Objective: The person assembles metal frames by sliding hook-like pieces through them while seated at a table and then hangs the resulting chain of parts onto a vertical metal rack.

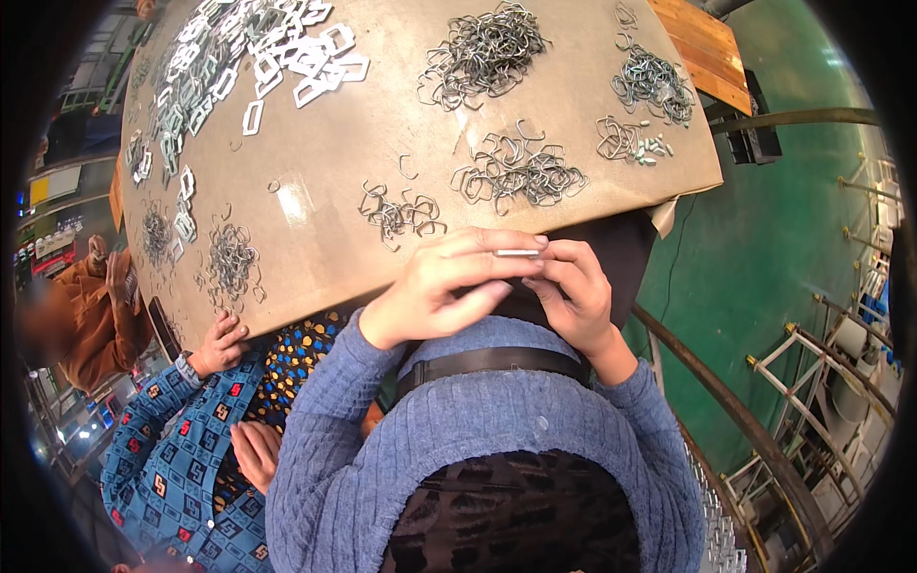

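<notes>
Just past the table's near edge, in front of my body, my two hands meet at the fingertips. A small silvery metal piece [517, 253] shows there, thin and seen nearly edge-on, so its full shape is hidden. My left hand [444, 282] has its fingers stretched along the piece, with the thumb below and apart. My right hand [575, 286] pinches the piece's right end between bent fingers and thumb. Nearest to them on the tabletop lie a small heap of bent wire hooks [396, 214] and a larger heap of wire rings [521, 175].
The brown-covered table [325, 229] also bears flat silver frames [306, 62], a big wire-ring heap [487, 53] and rings by small cylinders [652, 148] at right. A person in a blue patterned sleeve [158, 411] sits close at left; another person [100, 315] is beyond. Metal bars [726, 411] stand at right.
</notes>
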A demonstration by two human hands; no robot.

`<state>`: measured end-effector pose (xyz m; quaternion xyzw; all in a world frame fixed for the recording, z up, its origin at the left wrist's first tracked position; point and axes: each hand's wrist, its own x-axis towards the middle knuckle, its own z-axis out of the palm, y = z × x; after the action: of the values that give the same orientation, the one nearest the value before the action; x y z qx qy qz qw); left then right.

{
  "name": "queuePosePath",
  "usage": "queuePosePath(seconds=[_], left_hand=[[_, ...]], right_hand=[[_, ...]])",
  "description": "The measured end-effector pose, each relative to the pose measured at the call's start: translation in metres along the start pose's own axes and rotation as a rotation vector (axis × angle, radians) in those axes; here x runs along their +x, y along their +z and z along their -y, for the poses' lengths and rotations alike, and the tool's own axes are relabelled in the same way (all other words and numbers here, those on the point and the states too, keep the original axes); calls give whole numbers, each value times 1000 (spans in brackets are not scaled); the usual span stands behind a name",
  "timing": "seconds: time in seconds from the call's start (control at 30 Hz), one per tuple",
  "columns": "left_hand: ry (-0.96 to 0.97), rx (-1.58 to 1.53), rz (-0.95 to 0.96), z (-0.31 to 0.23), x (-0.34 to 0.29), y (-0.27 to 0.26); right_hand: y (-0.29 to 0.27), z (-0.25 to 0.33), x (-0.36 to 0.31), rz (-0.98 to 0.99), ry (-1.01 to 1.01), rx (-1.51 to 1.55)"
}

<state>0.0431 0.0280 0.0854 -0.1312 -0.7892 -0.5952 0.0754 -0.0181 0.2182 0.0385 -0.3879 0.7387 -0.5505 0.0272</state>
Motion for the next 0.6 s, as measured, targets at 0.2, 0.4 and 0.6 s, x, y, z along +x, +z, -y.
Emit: queuePosePath(seconds=[0.2,0.4,0.6], left_hand=[[45,174,-91,11,-11,25],[59,173,-67,23,-22,21],[57,171,-103,22,-18,22]], right_hand=[[-1,-9,-7,52,-55,-126],[-26,-15,45,-46,-127,-204],[32,-65,167,163,-204,-459]])
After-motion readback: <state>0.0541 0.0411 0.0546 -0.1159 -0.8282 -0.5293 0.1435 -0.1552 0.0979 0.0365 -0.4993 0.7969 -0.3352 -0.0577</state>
